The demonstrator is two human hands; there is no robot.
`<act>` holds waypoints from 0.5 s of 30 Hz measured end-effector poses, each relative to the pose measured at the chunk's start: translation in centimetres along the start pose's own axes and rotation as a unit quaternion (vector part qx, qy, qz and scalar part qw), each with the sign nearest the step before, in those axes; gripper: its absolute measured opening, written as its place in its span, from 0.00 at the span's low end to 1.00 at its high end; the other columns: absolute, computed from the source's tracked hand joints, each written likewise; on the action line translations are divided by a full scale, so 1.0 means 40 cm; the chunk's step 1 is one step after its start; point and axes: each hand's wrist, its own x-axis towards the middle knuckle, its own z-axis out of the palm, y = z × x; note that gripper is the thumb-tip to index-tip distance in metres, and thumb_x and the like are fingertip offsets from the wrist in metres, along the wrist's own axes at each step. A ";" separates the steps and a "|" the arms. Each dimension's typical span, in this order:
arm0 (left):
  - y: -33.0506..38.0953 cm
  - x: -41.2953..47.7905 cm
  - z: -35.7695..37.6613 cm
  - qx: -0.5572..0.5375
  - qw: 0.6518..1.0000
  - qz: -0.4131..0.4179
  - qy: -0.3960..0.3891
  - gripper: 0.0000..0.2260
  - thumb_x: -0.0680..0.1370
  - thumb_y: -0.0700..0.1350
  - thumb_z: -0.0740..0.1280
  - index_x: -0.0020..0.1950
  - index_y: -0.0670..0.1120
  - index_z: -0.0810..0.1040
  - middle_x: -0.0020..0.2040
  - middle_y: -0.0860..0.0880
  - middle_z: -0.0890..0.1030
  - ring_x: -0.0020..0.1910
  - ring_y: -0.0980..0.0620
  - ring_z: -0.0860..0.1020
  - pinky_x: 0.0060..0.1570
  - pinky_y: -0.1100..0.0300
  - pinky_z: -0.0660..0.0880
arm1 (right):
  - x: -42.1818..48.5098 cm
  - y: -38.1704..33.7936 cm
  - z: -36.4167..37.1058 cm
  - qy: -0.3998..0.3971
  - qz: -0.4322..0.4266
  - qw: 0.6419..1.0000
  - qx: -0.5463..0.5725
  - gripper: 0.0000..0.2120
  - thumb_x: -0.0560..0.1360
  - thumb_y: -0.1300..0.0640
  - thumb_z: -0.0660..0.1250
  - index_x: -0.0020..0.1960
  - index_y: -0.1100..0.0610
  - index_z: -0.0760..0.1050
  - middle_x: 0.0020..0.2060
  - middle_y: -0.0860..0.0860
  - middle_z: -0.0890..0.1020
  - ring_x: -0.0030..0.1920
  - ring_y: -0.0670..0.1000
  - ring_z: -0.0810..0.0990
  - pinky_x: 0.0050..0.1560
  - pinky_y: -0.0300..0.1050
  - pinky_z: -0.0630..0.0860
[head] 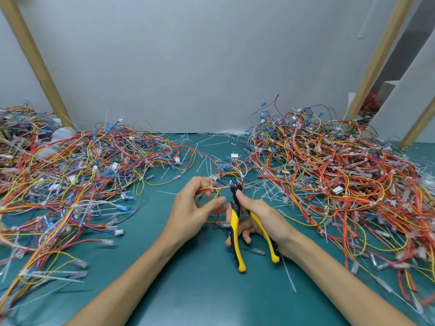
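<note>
Two hands are working at the near middle of the green surface (188, 283). Left hand (195, 208) is holding a small wire bundle (205, 190) just above the surface, its fingers (200, 182) curling over the red and yellow strands. A white cable tie (212, 184) is binding the bundle close beside those fingertips.

Right hand (261, 220) is gripping the yellow-handled cutters (234, 220), with fingers wrapping both handles and the thumb pressing near the pivot. Handles are standing apart and the jaws look parted, tip sitting just right of the tie.

Judging the step: snipping the tie.

Risks from here:
- Blades are closing in beside thin strands, so a bite taken too deep would be nicking the insulation or cutting a wire.
- Left fingertips are sitting near the tie, and a slip of the tip would be catching skin.
- Bundle is trailing into the right pile (329, 165), so tugging would be dragging tangled wires along.
- A cut tie could be flying off among the loose ties (207, 140) scattered farther back.

Left pile (82, 165) is lying well apart.
</note>
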 end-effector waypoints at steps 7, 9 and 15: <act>-0.004 0.000 0.011 -0.138 0.990 -0.018 -0.005 0.13 0.73 0.32 0.72 0.37 0.41 0.69 0.54 0.51 0.84 0.54 0.58 0.81 0.42 0.71 0.77 | -0.002 -0.001 -0.001 -0.006 0.000 1.000 0.005 0.28 0.76 0.34 0.56 0.43 0.59 0.77 0.35 0.55 0.81 0.41 0.64 0.85 0.26 0.36 0.68; -0.001 -0.001 0.015 -0.138 0.990 -0.030 -0.017 0.12 0.75 0.34 0.70 0.38 0.39 0.68 0.47 0.52 0.85 0.49 0.58 0.82 0.41 0.70 0.76 | -0.001 0.001 -0.002 -0.007 -0.006 1.000 0.009 0.26 0.77 0.35 0.55 0.43 0.57 0.77 0.36 0.52 0.82 0.41 0.63 0.85 0.26 0.36 0.68; 0.011 -0.003 0.019 -0.088 0.995 -0.036 -0.038 0.13 0.79 0.41 0.66 0.39 0.44 0.65 0.31 0.50 0.73 0.31 0.53 0.72 0.37 0.64 0.71 | 0.006 0.010 -0.009 -0.009 -0.002 0.999 0.040 0.25 0.76 0.36 0.57 0.40 0.54 0.81 0.46 0.55 0.85 0.41 0.61 0.85 0.26 0.36 0.70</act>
